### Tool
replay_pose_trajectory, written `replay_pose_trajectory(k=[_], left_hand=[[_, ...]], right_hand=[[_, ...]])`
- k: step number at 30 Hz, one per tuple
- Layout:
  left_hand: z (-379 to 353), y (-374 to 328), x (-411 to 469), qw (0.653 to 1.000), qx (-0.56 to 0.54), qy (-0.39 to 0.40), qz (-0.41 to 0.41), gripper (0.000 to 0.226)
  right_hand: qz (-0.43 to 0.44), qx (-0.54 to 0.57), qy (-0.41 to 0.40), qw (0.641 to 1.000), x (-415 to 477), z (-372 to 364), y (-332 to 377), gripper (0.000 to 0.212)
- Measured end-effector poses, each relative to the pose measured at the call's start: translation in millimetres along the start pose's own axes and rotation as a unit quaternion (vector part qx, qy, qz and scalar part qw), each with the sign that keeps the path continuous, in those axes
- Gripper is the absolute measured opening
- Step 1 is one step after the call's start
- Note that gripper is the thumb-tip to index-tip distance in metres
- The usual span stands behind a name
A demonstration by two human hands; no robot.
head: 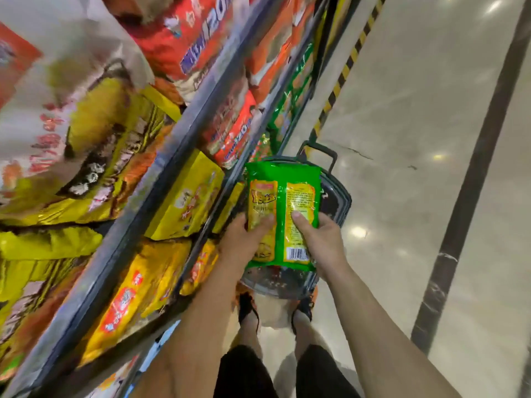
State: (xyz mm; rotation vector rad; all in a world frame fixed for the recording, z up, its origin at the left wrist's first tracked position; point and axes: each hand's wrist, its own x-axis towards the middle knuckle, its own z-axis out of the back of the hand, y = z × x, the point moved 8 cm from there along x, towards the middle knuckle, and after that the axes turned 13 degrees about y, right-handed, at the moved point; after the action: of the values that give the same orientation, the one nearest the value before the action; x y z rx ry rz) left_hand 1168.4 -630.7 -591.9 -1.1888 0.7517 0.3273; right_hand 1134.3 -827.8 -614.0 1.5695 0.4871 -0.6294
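Observation:
A green and yellow noodle multipack (283,196) is held flat in front of me, its back with the barcode facing up. My left hand (244,242) grips its left lower edge with the thumb lying on top. My right hand (319,242) grips the right lower edge the same way. The pack hangs over a dark shopping basket (339,199) that stands on the floor below; most of the basket is hidden by the pack.
Metal store shelves (184,133) run along my left, packed with yellow noodle packs (186,196) and red ones (230,124). My feet (275,311) stand just behind the basket. Shiny floor (416,110) with a dark stripe lies to the right.

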Motion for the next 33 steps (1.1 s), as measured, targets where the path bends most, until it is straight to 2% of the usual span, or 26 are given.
replay_pose_trajectory(k=[2,4,7,11,15,19,22,26,29,33], left_hand=[[-0.6,31.3,33.5,1.000,0.012,-0.002,0.016,0.045],[-4.5,61.5,63.6,0.999,0.011,0.001,0.033,0.052],[-15.2,107.1,108.3,0.998,0.013,0.026,0.053,0.037],[-27.6,178.1,169.1,0.995,0.034,0.038,0.086,0.020],[-38.8,249.2,233.8,0.992,0.064,0.044,0.101,0.023],[-47.8,314.2,290.1,0.990,0.078,0.040,0.113,0.014],[-55.2,360.3,328.4,0.985,0.105,0.046,0.129,0.023],[-66.1,412.1,361.6,0.982,0.108,0.050,0.145,0.033],[-72.4,437.4,375.0,0.980,0.113,0.050,0.155,0.037],[-77.7,451.9,380.7,0.975,0.110,0.043,0.189,0.017]], right_hand=[[-0.020,-0.003,-0.018,1.000,24.3,-0.9,-29.7,0.059],[-0.038,-0.018,-0.035,0.999,48.3,-2.4,-57.8,0.051],[-0.057,-0.014,-0.047,0.997,89.0,-5.4,-111.8,0.022],[-0.086,-0.005,-0.052,0.995,136.3,-10.5,-185.9,0.013],[-0.121,0.014,-0.053,0.991,192.4,-14.6,-265.0,0.027],[-0.179,0.021,-0.071,0.981,240.4,-18.9,-340.5,0.048],[-0.218,0.012,-0.073,0.973,268.7,-20.8,-390.3,0.031],[-0.259,-0.011,-0.083,0.962,296.2,-20.1,-436.9,0.043],[-0.275,-0.007,-0.084,0.958,307.8,-20.8,-462.8,0.039],[-0.290,-0.042,-0.105,0.950,310.9,-17.3,-482.5,0.042]])
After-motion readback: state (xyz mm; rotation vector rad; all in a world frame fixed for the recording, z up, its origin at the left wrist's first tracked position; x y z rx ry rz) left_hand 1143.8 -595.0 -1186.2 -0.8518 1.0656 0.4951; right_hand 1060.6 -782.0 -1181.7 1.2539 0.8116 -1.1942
